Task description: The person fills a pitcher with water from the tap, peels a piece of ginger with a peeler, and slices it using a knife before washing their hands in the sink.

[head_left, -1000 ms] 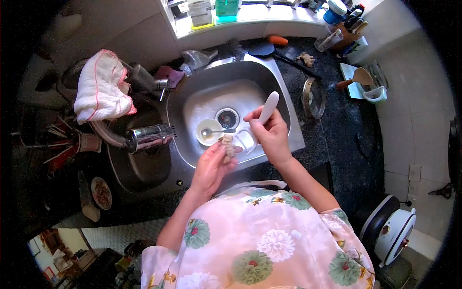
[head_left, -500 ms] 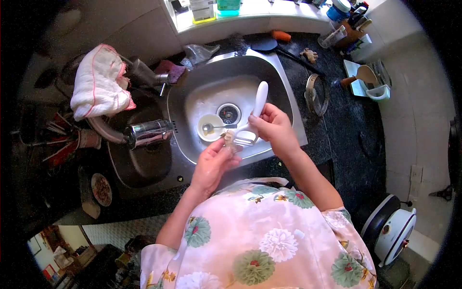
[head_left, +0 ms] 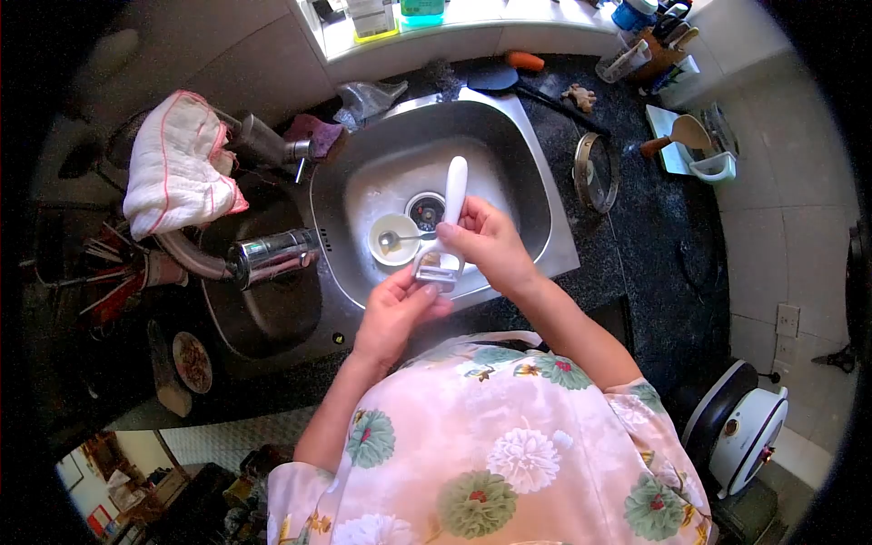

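A smooth white Y-shaped plastic peeler (head_left: 456,189) is gripped now in the right hand (head_left: 490,243), its metal blade (head_left: 436,274) held over a tan root piece (head_left: 431,260), mostly hidden, pinched by the left hand (head_left: 397,313) above the rounded steel sink (head_left: 516,154).

No text is legible; the label (head_left: 371,16) on the yellow-based bottle (head_left: 377,38) perhaps bears tiny print.

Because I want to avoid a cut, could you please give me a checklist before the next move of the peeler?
1. Right hand grips peeler by its handle: ok.
2. Left hand holds ginger piece firmly: cannot tell, mostly hidden.
3. Left fingers well clear of peeler head: not ok, very near, perhaps touching.
4. Peeler head over sink: ok.
5. Bowl leaves drain uncovered: ok.
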`<action>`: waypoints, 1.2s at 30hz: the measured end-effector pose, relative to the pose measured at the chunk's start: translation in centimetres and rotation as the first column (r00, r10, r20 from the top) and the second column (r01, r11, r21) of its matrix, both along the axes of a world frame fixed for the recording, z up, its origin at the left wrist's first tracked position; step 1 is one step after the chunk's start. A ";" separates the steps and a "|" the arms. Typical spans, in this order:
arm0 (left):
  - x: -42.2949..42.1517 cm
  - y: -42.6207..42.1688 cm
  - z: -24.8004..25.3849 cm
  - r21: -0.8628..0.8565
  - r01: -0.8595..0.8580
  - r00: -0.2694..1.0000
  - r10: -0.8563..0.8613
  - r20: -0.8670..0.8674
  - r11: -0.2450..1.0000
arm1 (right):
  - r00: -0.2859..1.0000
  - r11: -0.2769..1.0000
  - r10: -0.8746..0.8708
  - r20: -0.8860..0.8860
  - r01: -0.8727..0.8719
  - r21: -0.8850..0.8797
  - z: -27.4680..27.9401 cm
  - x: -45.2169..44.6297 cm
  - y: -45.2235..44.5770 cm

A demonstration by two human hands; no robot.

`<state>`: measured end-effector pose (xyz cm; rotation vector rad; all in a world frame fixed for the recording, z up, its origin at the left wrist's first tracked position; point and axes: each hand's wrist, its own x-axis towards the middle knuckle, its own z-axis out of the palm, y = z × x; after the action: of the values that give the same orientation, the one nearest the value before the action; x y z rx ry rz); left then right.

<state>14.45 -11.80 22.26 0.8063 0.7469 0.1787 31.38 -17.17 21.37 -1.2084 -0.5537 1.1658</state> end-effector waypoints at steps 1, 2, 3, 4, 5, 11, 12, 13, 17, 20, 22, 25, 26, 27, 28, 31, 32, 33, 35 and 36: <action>0.0 0.1 0.0 -0.012 -0.004 1.000 0.004 -0.010 1.000 | 1.000 0.999 -0.006 0.017 0.006 -0.039 -0.1 0.4 0.0; -0.1 0.2 0.0 -0.014 0.009 1.000 -0.009 -0.005 1.000 | 0.999 0.997 -0.011 0.034 0.014 -0.077 -0.4 1.0 0.1; -0.3 0.4 0.0 -0.015 0.022 1.000 -0.022 0.001 1.000 | 0.998 0.993 -0.016 0.052 0.022 -0.115 -0.7 1.6 0.3; -0.4 0.5 0.0 -0.015 0.035 0.999 -0.035 0.007 0.999 | 0.985 0.985 -0.158 0.072 0.162 -0.059 -1.6 2.2 0.5; -0.5 0.5 0.1 -0.020 0.053 0.999 -0.053 0.005 0.998 | 0.949 0.959 -0.251 0.189 0.271 -0.082 -2.2 3.6 0.7; -0.7 0.5 -0.4 -0.059 0.053 0.999 -0.053 0.000 0.997 | 0.980 0.981 -0.159 0.118 0.170 -0.091 2.0 3.6 -0.4; -0.5 0.5 -0.5 -0.054 0.055 0.998 -0.056 -0.007 0.997 | 0.991 0.989 -0.100 0.091 0.109 -0.097 1.8 2.3 -0.6; -0.3 0.4 -0.6 -0.049 0.056 0.998 -0.057 -0.015 0.997 | 0.997 0.994 -0.040 0.063 0.047 -0.101 1.6 1.2 -0.6; -0.2 0.2 0.0 -0.001 0.039 0.998 -0.039 -0.039 0.999 | 1.000 0.999 0.018 -0.021 -0.019 -0.032 1.3 -0.8 -0.2; -0.4 -0.1 -0.3 0.012 0.054 0.997 -0.053 -0.054 0.998 | 0.997 0.997 0.071 0.008 -0.071 -0.002 1.2 -0.6 0.0; -0.5 0.1 -0.1 -0.004 0.052 0.998 -0.052 -0.045 0.999 | 0.996 0.996 0.085 0.034 -0.086 0.031 0.1 -0.2 0.0; -0.8 0.5 0.9 -0.030 0.069 0.997 -0.070 -0.039 0.997 | 0.958 0.990 -0.130 0.255 0.141 -0.026 -2.0 3.3 0.3; -1.0 0.6 1.1 -0.039 0.074 0.996 -0.075 -0.042 0.997 | 0.957 0.981 -0.183 0.224 0.193 -0.023 -1.8 4.3 0.0; -1.1 0.6 0.9 -0.038 0.062 0.997 -0.064 -0.042 0.997 | 0.954 0.971 -0.231 0.192 0.239 -0.022 -1.1 4.9 -0.1; -1.2 0.7 0.5 -0.038 0.051 0.998 -0.052 -0.043 0.998 | 0.951 0.967 -0.241 0.193 0.252 -0.035 -0.6 5.0 -0.2; -1.0 0.9 -0.1 -0.054 0.048 0.999 -0.049 -0.021 0.997 | 0.979 0.984 -0.176 0.099 0.175 0.018 1.1 3.1 -0.4; -0.8 0.8 0.0 -0.071 0.042 0.999 -0.043 -0.012 0.997 | 0.989 0.988 -0.136 0.058 0.140 -0.071 1.4 2.2 -0.6; -0.7 0.7 0.1 -0.087 0.034 0.999 -0.035 -0.003 0.996 | 0.994 0.993 -0.112 -0.011 0.111 -0.040 1.1 1.3 -0.5; -0.5 0.7 -0.2 -0.147 -0.001 0.999 0.006 0.032 0.989 | 0.993 0.997 -0.073 -0.090 0.072 -0.021 1.4 -0.1 -0.5; -0.6 0.8 -0.3 -0.177 -0.021 0.998 0.029 0.047 0.984 | 0.986 0.999 -0.047 -0.159 0.044 -0.022 1.5 -0.4 -0.5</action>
<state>13.90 -10.99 21.96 0.6225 0.7153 0.1524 30.93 -17.65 22.91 -1.1258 -0.3937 1.2182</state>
